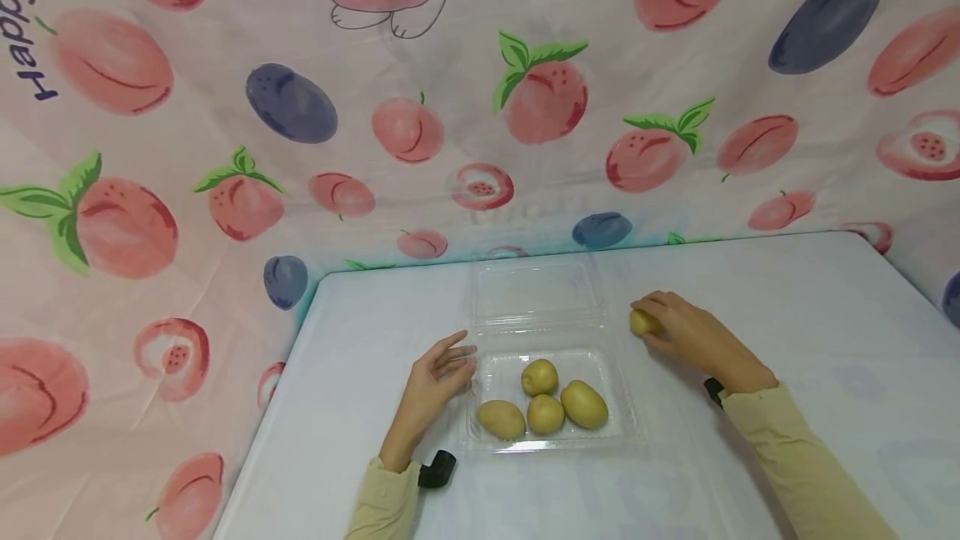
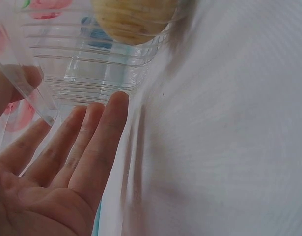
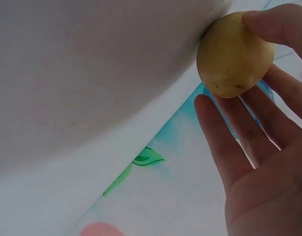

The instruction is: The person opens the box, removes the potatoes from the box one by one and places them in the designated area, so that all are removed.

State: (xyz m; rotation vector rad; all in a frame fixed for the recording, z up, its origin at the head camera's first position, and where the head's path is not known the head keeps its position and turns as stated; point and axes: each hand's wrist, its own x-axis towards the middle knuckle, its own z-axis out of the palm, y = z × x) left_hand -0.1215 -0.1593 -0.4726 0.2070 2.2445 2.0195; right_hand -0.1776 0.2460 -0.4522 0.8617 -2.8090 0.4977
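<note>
A person in beige sleeves (image 1: pixel 795 457) works at a white-covered table (image 1: pixel 360 315) across from where I stand, the right hand (image 1: pixel 686 336) grasping a rounded, yellow-brown potato (image 1: pixel 642 322) between thumb and fingertips. That potato is to the right of a shallow, rectangular container of clear plastic (image 1: pixel 495 373), well within the table's edges. The left hand (image 1: pixel 435 377), its fingers extended and clenched on nothing, is at the container's left rim (whether every fingertip touches the plastic, I cannot tell).

Inside sit four more potatoes: a rounded one at the back (image 1: pixel 540 377), an oval one at the front left (image 1: pixel 501 420), a rounded one at the front middle (image 1: pixel 545 414) and a larger oval one on the right (image 1: pixel 584 404). The see-through lid (image 1: pixel 536 290) lies folded back toward the table's far edge. Behind, a pale pink cloth printed with peaches (image 1: pixel 450 65) covers the wall; a black wrist mount (image 1: pixel 437 471) shows at the left cuff.
</note>
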